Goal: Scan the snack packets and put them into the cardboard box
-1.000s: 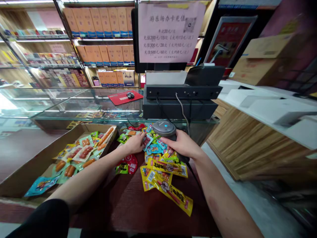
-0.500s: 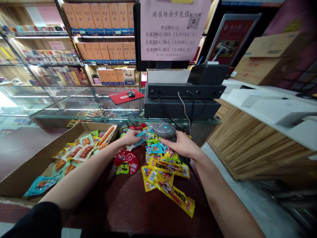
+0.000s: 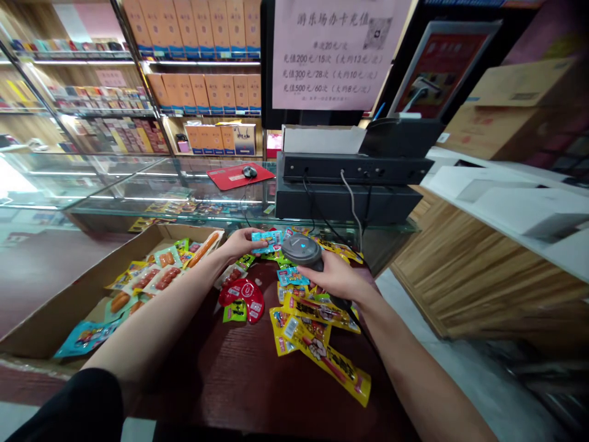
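Two bare hands work in the head view, with the grey handheld scanner (image 3: pixel 301 250) as the landmark. The right hand (image 3: pixel 337 275) is wrapped around its handle. Just left of the scanner's head, the left hand (image 3: pixel 242 244) pinches a small blue packet (image 3: pixel 267 240) by its left end, the printed side exposed.

Nearer the wearer than the scanner, long yellow packets (image 3: pixel 329 359) overlap on the dark red table (image 3: pixel 230 380). To its left and nearer lies a red round-edged package (image 3: pixel 243 291), and well to its left stands a cardboard box (image 3: pixel 83 279) holding sausage packets (image 3: pixel 168 279). Beyond it sits a black till unit (image 3: pixel 350 202).

The blue packet should be light and soft, its glossy film likely slippery; a pinch at the end seam seems best, since squeezing the middle could crease the face. The scanner looks stiff and somewhat heavier, best held by the handle.
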A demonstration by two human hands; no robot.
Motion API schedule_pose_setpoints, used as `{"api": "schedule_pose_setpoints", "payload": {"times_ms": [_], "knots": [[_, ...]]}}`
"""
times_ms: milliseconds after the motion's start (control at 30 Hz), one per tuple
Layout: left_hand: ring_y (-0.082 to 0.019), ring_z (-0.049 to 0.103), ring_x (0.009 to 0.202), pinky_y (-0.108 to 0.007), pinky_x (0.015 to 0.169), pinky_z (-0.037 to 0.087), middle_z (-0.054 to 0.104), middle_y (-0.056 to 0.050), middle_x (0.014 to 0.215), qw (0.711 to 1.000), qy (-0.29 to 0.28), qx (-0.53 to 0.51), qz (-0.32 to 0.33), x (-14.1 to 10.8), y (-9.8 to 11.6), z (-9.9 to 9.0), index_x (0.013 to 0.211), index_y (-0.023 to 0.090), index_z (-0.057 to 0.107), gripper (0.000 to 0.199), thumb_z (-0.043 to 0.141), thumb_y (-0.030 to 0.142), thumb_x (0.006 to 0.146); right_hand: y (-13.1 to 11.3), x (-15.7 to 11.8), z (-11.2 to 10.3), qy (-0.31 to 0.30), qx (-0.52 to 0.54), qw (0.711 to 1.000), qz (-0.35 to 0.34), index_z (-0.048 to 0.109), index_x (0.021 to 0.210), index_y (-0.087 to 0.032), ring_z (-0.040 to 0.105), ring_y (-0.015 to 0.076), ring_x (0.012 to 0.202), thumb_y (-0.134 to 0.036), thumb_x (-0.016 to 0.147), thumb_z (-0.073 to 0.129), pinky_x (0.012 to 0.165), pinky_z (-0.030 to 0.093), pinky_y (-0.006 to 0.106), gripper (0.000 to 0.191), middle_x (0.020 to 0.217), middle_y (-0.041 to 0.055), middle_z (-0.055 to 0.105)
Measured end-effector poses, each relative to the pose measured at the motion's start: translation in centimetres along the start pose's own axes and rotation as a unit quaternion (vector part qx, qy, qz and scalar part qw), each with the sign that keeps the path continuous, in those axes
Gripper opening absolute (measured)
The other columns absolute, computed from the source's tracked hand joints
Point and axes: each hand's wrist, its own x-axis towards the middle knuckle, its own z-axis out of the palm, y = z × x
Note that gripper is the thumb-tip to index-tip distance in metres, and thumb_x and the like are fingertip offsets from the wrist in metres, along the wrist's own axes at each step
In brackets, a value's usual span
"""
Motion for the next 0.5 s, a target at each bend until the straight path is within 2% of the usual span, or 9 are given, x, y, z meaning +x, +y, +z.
{"api": "schedule_pose_setpoints", "payload": {"times_ms": [167,500], "knots": [[-0.017,0.066,0.073,-0.033,0.066,0.058,0.067,-0.004,0.074,0.996,0.019,-0.092,-0.002,-0.16,0.44,0.32,0.073,0.014,0.054,0.041,0.085,0.027,0.050,0.25,0.18,0.52,-0.025,0.007,1.000,-0.007,0.065,0.112,-0.019,0.064,0.0263,0.098,-0.041,0.077,0.063,0.085,0.049,0.038,0.041,0.106,0.0066,0.070],[-0.017,0.067,0.073,-0.036,0.067,0.059,0.065,-0.001,0.070,0.994,0.011,-0.106,-0.006,-0.36,0.67,0.37,0.073,0.015,0.048,0.041,0.084,0.021,0.054,-0.32,0.06,0.34,-0.014,0.008,1.000,-0.003,0.064,0.113,-0.017,0.063,0.0265,0.101,-0.037,0.076,0.063,0.087,0.049,0.038,0.042,0.109,0.0084,0.069]]}}
